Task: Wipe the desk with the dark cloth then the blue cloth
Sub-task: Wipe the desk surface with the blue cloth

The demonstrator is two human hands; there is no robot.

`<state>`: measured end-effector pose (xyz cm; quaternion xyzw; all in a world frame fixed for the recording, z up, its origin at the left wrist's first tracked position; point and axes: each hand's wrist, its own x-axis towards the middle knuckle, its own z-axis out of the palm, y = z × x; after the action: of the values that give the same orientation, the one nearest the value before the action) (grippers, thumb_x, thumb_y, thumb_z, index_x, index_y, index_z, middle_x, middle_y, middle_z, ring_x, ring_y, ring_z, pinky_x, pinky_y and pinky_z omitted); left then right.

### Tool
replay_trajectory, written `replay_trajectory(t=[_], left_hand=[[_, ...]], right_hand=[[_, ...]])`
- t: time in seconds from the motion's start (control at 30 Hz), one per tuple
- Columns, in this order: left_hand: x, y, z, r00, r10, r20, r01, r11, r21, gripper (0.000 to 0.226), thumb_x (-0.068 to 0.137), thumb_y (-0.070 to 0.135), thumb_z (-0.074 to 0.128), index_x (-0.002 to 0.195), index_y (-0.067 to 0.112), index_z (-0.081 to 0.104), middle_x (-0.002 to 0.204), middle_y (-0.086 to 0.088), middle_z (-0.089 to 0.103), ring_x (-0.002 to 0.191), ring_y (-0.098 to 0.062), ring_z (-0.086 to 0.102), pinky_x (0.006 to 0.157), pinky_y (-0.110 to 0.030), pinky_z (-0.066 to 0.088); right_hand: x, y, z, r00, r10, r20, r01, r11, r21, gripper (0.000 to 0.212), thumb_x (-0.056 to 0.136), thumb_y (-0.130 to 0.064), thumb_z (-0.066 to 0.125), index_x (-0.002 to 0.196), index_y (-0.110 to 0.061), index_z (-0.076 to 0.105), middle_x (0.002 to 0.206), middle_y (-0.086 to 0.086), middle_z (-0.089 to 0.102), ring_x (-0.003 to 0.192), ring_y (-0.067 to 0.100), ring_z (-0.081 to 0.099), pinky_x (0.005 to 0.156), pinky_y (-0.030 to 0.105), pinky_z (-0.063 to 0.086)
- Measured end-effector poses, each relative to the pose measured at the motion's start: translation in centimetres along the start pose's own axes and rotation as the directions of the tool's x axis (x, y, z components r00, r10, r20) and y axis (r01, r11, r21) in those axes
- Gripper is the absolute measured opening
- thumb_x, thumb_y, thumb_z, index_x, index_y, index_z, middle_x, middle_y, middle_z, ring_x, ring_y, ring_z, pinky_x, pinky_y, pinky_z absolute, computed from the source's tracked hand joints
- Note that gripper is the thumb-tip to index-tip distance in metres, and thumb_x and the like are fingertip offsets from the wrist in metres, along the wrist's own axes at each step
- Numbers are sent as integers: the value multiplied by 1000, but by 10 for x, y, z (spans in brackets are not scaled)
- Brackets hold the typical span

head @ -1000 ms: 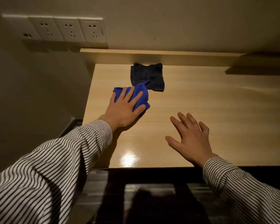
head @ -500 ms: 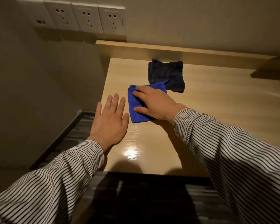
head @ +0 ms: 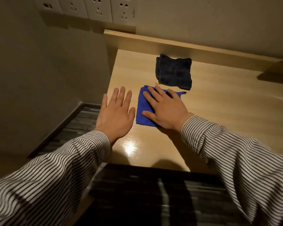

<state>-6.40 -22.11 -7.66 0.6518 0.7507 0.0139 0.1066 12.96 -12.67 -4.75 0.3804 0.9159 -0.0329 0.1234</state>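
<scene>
Dim room, glossy light-wood surface tucked into a wall corner, with a row of white wall sockets up above. Folded dark cloth sits near the back ledge, with nothing on top of it. Blue cloth lies just in front of it, pinned flat under the right hand, fingers extended and slightly fanned, not gripping. Left hand is right beside it, palm down, fingers spread, holding nothing. Both arms are in striped sleeves.

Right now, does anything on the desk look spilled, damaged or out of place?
Nothing stands out. The dark cloth lies folded near the back ledge, and the blue cloth lies flat under the right hand. The left hand rests open at the desk edge. No spills or damage show.
</scene>
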Motion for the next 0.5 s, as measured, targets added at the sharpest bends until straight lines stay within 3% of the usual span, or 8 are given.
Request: replay_trajectory(t=[0.07, 0.17, 0.27, 0.5], left_hand=[[0, 0, 0, 1000, 2, -1, -2, 1000, 15, 68, 110, 51, 12, 171, 22, 0, 180, -4, -5, 165, -23, -8, 132, -56, -2], [1, 0, 1, 1000, 8, -10, -8, 1000, 20, 68, 110, 51, 12, 171, 21, 1, 180, -5, -3, 165, -24, -6, 132, -54, -1], [1, -1, 2, 1000, 16, -14, -15, 1000, 5, 68, 110, 50, 13, 171, 21, 2, 180, -6, -2, 165, -25, -5, 132, -53, -1], [1, -4, 3, 999, 30, -18, -30, 1000, -4, 69, 109, 52, 11, 171, 23, 2, 180, -5, -2, 165, -25, -5, 132, -53, -1]], right_hand=[[8, 6, -2, 996, -87, 3, 87, 996, -23, 84, 99, -75, 14, 166, -26, 0, 175, -1, 1, 160, 21, 4, 128, 47, 9], [14, 17, 1, 989, -146, 34, 142, 986, 86, 86, 99, -77, 22, 166, -30, -1, 175, -4, -5, 160, 19, 0, 127, 48, 7], [16, 21, 6, 990, -138, 19, 132, 976, 171, 86, 96, -81, 27, 165, -37, -2, 174, -10, -7, 160, 16, -4, 127, 52, 1], [-19, 2, 25, 997, -73, -14, 75, 987, 144, 99, 86, -93, 18, 164, -38, -8, 174, -8, -11, 160, 19, -8, 123, 66, -2]])
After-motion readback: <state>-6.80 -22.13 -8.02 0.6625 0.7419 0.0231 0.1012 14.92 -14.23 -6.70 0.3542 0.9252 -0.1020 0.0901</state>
